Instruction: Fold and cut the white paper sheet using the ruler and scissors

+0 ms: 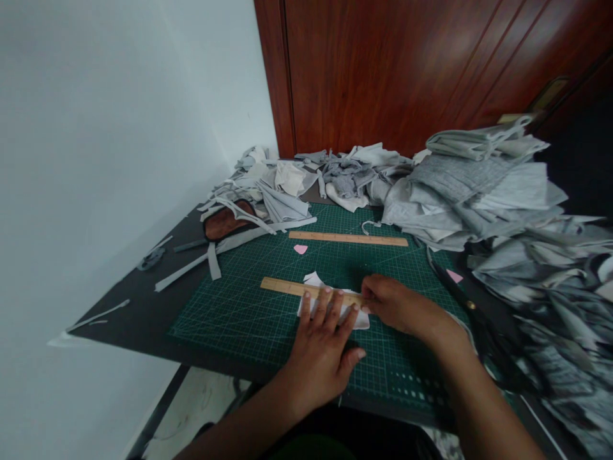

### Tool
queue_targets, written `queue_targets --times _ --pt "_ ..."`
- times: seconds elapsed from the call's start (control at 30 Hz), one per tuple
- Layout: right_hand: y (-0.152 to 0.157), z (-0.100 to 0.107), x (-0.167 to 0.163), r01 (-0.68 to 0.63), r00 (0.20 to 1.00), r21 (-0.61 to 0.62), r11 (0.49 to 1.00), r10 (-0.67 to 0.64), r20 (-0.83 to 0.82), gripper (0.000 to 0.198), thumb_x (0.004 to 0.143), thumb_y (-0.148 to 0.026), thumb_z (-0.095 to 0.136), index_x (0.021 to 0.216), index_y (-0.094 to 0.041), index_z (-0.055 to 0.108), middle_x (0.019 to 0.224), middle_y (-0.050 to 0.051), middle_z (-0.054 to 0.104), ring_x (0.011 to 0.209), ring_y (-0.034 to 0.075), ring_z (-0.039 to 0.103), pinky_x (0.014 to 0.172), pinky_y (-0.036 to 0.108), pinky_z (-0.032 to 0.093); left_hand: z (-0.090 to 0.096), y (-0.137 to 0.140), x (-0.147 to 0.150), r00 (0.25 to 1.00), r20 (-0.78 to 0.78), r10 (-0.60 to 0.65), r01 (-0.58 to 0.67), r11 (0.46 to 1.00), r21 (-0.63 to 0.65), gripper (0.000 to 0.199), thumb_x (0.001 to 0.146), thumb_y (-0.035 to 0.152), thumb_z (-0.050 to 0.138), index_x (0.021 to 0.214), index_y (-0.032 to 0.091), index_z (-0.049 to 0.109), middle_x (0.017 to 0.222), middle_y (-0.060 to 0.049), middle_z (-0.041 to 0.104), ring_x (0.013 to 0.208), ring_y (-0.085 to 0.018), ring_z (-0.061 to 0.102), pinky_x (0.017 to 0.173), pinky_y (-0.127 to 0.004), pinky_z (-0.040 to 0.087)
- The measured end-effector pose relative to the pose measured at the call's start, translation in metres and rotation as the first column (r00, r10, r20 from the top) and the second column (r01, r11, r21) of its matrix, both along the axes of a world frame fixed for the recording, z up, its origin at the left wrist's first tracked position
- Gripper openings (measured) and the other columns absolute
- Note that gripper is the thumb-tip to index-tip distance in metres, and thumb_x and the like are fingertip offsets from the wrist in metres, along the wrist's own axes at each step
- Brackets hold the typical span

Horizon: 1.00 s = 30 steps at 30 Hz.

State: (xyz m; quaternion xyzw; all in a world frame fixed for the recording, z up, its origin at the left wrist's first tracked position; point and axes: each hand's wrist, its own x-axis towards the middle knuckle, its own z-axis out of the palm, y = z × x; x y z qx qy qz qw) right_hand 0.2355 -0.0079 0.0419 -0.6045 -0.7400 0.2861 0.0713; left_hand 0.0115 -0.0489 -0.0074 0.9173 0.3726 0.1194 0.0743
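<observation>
In the head view, my left hand (pixel 324 351) lies with its fingers spread, pressing on a wooden ruler (pixel 280 285) and a small white fabric piece (pixel 360 321). The ruler crosses the fabric, which rests on a green cutting mat (pixel 230 306). At the ruler's right end my right hand (pixel 393 301) is closed, its fingertips bent down against the fabric's upper right edge. Whatever those fingers pinch is hidden. Beyond both hands, a second wooden ruler (pixel 348 239) lies across the mat, with a small pink piece (pixel 300 249) just below its left part.
Large black scissors (pixel 472 313) lie right of my right forearm, beside another pink piece (pixel 454 276). Grey cloth is stacked (pixel 474 185) at the back right. Fabric scraps (pixel 287 179) and a brown, black-edged pad (pixel 228 221) lie at the back left, near a white wall.
</observation>
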Motion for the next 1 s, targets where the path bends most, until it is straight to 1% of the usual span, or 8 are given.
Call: queue_targets --times 0.13,0.47,0.53,0.63,0.67,0.73,0.87,1.0 --pt "-0.001 0.0 -0.001 0.003 1.0 0.0 1.0 -0.003 0.013 0.01 0.091 -0.016 0.06 0.083 -0.022 0.056 0.093 0.005 0.064 0.086 0.02 0.058 0.071 0.028 0.039 0.0 0.0 0.0 1.0 0.018 0.0 0.0 1.0 0.007 0.069 0.102 0.052 0.051 0.162 0.029 0.028 0.173 -0.007 0.014 0.16 -0.034 0.002 0.128 -0.064 0.005" --pt "-0.001 -0.002 -0.003 -0.006 1.0 0.021 1.0 0.006 0.014 0.011 0.09 -0.014 0.057 0.083 -0.021 0.054 0.092 0.006 0.064 0.087 0.02 0.058 0.074 0.029 0.039 0.0 0.0 0.0 1.0 -0.011 0.008 -0.008 1.0 -0.009 0.068 0.102 0.054 0.049 0.162 0.028 0.028 0.173 -0.008 0.014 0.16 -0.035 0.002 0.127 -0.066 0.009" --pt "-0.001 0.0 -0.002 0.003 1.0 0.004 1.0 -0.003 0.015 0.01 0.09 -0.015 0.057 0.083 -0.021 0.055 0.092 0.006 0.064 0.087 0.02 0.059 0.074 0.028 0.04 0.0 0.0 0.0 1.0 -0.01 0.008 -0.008 1.0 -0.006 0.068 0.102 0.054 0.049 0.161 0.028 0.029 0.173 -0.009 0.014 0.16 -0.035 0.003 0.127 -0.067 0.009" --pt "0.001 0.003 0.012 -0.014 0.999 -0.068 0.998 0.011 -0.046 0.006 0.086 -0.017 0.06 0.09 -0.021 0.06 0.095 0.005 0.066 0.088 0.02 0.06 0.076 0.028 0.043 0.001 0.0 0.0 1.0 -0.006 0.005 -0.005 1.0 -0.005 0.067 0.102 0.054 0.05 0.16 0.028 0.031 0.172 -0.008 0.016 0.16 -0.035 0.004 0.127 -0.066 0.009" --pt "0.001 0.004 0.019 -0.031 0.996 -0.084 0.996 0.025 -0.081 0.012 0.084 -0.018 0.062 0.095 -0.021 0.062 0.098 0.004 0.067 0.091 0.02 0.06 0.078 0.029 0.044 0.001 0.0 0.0 1.0 -0.004 0.005 -0.005 1.0 -0.005 0.067 0.101 0.053 0.051 0.16 0.028 0.032 0.172 -0.008 0.017 0.16 -0.035 0.005 0.127 -0.066 0.008" --pt "0.003 0.003 0.035 -0.036 0.992 -0.062 0.997 0.028 -0.124 0.023 0.082 -0.019 0.064 0.105 -0.021 0.062 0.107 0.005 0.067 0.099 0.022 0.061 0.086 0.03 0.046 0.002 0.001 0.0 1.0 -0.003 0.002 -0.002 1.0 -0.005 0.066 0.101 0.053 0.051 0.16 0.029 0.032 0.172 -0.008 0.018 0.16 -0.035 0.007 0.127 -0.066 0.008" --pt "0.006 -0.001 0.052 0.034 0.998 -0.073 0.997 -0.037 -0.043 0.022 0.079 -0.018 0.066 0.101 -0.021 0.063 0.105 0.005 0.068 0.098 0.023 0.062 0.085 0.031 0.047 0.003 0.002 0.0 1.0 -0.015 -0.005 0.005 1.0 -0.005 0.067 0.101 0.053 0.051 0.16 0.028 0.031 0.172 -0.008 0.018 0.16 -0.034 0.007 0.127 -0.066 0.008" --pt "0.006 -0.002 0.05 -0.008 0.999 -0.079 0.997 0.005 -0.041 0.024 0.079 -0.02 0.068 0.102 -0.02 0.062 0.104 0.006 0.066 0.096 0.022 0.062 0.083 0.029 0.047 0.002 0.002 0.0 1.0 -0.019 -0.007 0.006 1.0 -0.01 0.068 0.102 0.055 0.05 0.161 0.027 0.03 0.172 -0.009 0.017 0.16 -0.034 0.008 0.126 -0.067 0.006"
